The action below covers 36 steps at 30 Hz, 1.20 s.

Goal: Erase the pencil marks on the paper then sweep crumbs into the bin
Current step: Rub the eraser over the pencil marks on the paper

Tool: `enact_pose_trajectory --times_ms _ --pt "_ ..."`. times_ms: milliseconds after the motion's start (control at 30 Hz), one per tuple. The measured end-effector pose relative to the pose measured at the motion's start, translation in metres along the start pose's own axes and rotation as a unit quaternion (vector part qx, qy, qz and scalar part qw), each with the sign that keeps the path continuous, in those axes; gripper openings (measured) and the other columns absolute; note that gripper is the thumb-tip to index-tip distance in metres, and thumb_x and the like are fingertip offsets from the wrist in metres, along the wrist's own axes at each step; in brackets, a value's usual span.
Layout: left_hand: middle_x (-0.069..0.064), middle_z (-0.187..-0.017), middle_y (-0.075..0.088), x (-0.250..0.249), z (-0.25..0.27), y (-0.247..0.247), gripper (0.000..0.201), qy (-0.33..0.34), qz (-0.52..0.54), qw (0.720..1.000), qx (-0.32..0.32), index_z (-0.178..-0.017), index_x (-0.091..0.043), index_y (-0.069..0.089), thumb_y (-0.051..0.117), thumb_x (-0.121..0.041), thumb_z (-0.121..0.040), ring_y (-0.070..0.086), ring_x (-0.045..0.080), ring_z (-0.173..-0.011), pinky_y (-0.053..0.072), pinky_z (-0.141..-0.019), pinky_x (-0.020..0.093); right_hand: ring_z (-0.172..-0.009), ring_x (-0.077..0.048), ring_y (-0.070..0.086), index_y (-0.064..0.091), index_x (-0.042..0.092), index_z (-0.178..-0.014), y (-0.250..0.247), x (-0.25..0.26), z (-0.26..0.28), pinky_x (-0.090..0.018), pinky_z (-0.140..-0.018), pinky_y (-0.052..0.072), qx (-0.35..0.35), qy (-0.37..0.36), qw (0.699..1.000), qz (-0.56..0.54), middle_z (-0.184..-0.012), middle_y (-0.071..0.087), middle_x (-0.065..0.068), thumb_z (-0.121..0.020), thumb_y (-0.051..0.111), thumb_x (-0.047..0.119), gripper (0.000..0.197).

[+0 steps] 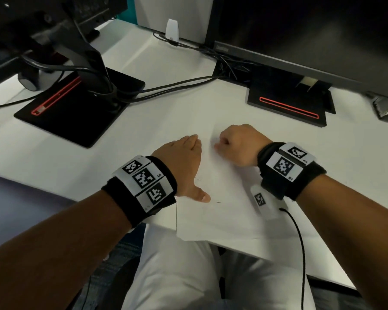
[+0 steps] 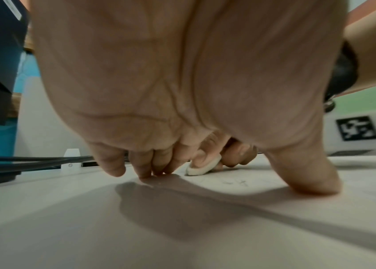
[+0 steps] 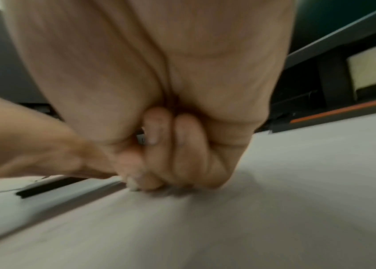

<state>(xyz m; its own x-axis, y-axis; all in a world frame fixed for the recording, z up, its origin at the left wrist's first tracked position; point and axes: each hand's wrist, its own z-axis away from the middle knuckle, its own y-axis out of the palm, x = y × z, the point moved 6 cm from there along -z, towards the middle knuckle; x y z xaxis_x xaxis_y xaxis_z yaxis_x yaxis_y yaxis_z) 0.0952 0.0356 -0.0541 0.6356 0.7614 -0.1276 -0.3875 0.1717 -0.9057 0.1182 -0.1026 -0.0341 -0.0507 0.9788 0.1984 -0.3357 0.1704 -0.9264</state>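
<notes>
- Left hand [image 1: 181, 162] at frame centre of head view, palm down, fingers straight and together, thumb splayed toward lower right; it presses flat on the sheet of paper [image 1: 229, 211], holding nothing.
- Left wrist view: fingertips [image 2: 144, 174] and thumb both touch the paper surface.
- Right hand [image 1: 238, 145] just right of the left, curled into a fist, knuckles up, its lower edge on the paper's upper part.
- Right hand pinches a white eraser [image 2: 202, 168] between thumb and forefinger; the eraser tip touches the paper. Right wrist view blurred; the other fingers are tucked into the palm.
- Faint pencil marks [image 2: 235, 182] on paper just in front of the eraser; two short dashes [image 1: 218, 202] lower centre in head view.
- Paper lies on white desk [image 1: 166, 121], its lower corner overhanging the near edge above the person's lap.
- Both wrists wear black bands with square black-and-white tag markers; small codes on them unreadable.
- Monitor [image 1: 323, 36] at upper right, bezel lettering blurred, looks like "ThinkVision". Black monitor bases with red slots at upper left and right.
</notes>
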Motion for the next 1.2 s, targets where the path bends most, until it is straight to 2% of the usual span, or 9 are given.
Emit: enact_pose_trajectory --times_ms 133,400,467,600,700,767,900,1000,1200 --pt "0.013 -0.166 -0.003 0.002 -0.001 0.003 0.132 -0.001 0.007 1.0 -0.006 -0.157 -0.002 -0.001 0.063 -0.08 -0.071 0.003 0.024 -0.153 0.013 -0.123 0.04 -0.064 -0.016 0.05 0.052 0.016 -0.066 0.017 0.022 0.003 -0.029 -0.057 0.036 0.05 -0.051 0.997 -0.012 -0.069 0.057 0.0 -0.102 0.043 0.039 0.043" --pt "0.011 -0.166 -0.008 0.002 0.002 0.001 0.133 -0.005 0.015 1.0 0.005 -0.157 -0.003 -0.004 0.062 -0.08 -0.071 -0.001 0.022 -0.154 0.011 -0.124 0.04 -0.065 -0.02 0.054 0.053 0.013 -0.068 0.006 -0.016 0.003 -0.028 -0.054 0.039 -0.013 0.076 0.989 -0.125 -0.07 0.06 -0.003 -0.1 0.046 0.035 0.039" --pt "0.009 -0.167 -0.009 0.003 0.004 0.0 0.133 -0.007 0.024 1.0 0.003 -0.157 -0.004 -0.001 0.065 -0.08 -0.07 -0.001 0.021 -0.153 0.015 -0.123 0.039 -0.055 -0.021 0.054 0.055 0.011 -0.075 0.013 -0.013 0.026 -0.03 -0.054 0.045 -0.017 0.11 0.91 -0.399 -0.068 0.064 -0.01 -0.101 0.049 0.032 0.034" --pt "0.009 -0.166 -0.012 0.007 0.006 0.002 0.151 0.015 0.016 1.0 0.02 -0.157 -0.003 -0.001 0.076 -0.081 -0.053 -0.004 0.02 -0.153 0.019 -0.122 0.041 -0.063 -0.028 0.07 0.068 -0.002 -0.083 0.055 0.024 0.088 -0.032 -0.062 0.058 0.153 0.161 0.654 -0.723 -0.08 0.071 -0.023 -0.1 0.049 0.027 0.038" --pt "0.009 -0.165 -0.02 0.009 0.007 0.005 0.16 0.026 -0.017 0.999 0.04 -0.156 -0.003 -0.01 0.079 -0.08 -0.048 -0.01 0.02 -0.153 0.015 -0.123 0.038 -0.099 -0.04 0.071 0.071 -0.011 -0.096 0.083 0.04 0.118 -0.04 -0.086 0.058 0.268 0.12 0.61 -0.736 -0.106 0.069 -0.033 -0.097 0.047 0.029 0.047" --pt "0.008 -0.163 -0.026 0.008 0.009 0.007 0.162 0.025 -0.024 0.998 0.059 -0.155 -0.004 -0.017 0.08 -0.079 -0.048 -0.013 0.02 -0.152 0.012 -0.123 0.036 -0.114 -0.042 0.065 0.071 -0.013 -0.099 0.086 0.015 0.117 -0.044 -0.096 0.053 0.205 0.159 0.568 -0.781 -0.121 0.063 -0.035 -0.095 0.048 0.031 0.05" --pt "0.006 -0.161 -0.031 0.008 0.014 0.008 0.164 0.017 -0.007 0.998 0.06 -0.153 -0.01 -0.024 0.082 -0.076 -0.048 -0.018 0.021 -0.151 0.008 -0.124 0.037 -0.112 -0.036 0.067 0.062 0.009 -0.066 0.057 -0.068 0.118 -0.046 -0.093 0.054 -0.146 0.192 0.402 -0.883 -0.135 0.057 -0.029 -0.101 0.046 0.029 0.043" --pt "0.008 -0.161 -0.03 0.011 0.018 0.008 0.165 -0.002 -0.039 0.999 0.036 -0.154 -0.011 -0.024 0.077 -0.083 -0.044 -0.022 0.026 -0.15 0.007 -0.124 0.041 -0.116 -0.036 0.065 0.058 0.011 -0.073 0.054 -0.055 0.133 -0.043 -0.095 0.053 -0.163 0.15 0.372 -0.902 -0.13 0.062 -0.027 -0.1 0.047 0.029 0.034" --pt "0.008 -0.166 -0.008 0.007 0.022 0.015 0.163 -0.035 -0.109 0.993 0.03 -0.156 -0.009 -0.012 0.058 -0.098 -0.04 -0.001 0.035 -0.152 0.005 -0.123 0.05 -0.115 -0.04 0.065 0.054 0.002 -0.101 0.093 0.05 0.113 -0.046 -0.1 0.052 0.013 0.113 0.422 -0.899 -0.123 0.063 -0.032 -0.102 0.048 0.028 0.027"
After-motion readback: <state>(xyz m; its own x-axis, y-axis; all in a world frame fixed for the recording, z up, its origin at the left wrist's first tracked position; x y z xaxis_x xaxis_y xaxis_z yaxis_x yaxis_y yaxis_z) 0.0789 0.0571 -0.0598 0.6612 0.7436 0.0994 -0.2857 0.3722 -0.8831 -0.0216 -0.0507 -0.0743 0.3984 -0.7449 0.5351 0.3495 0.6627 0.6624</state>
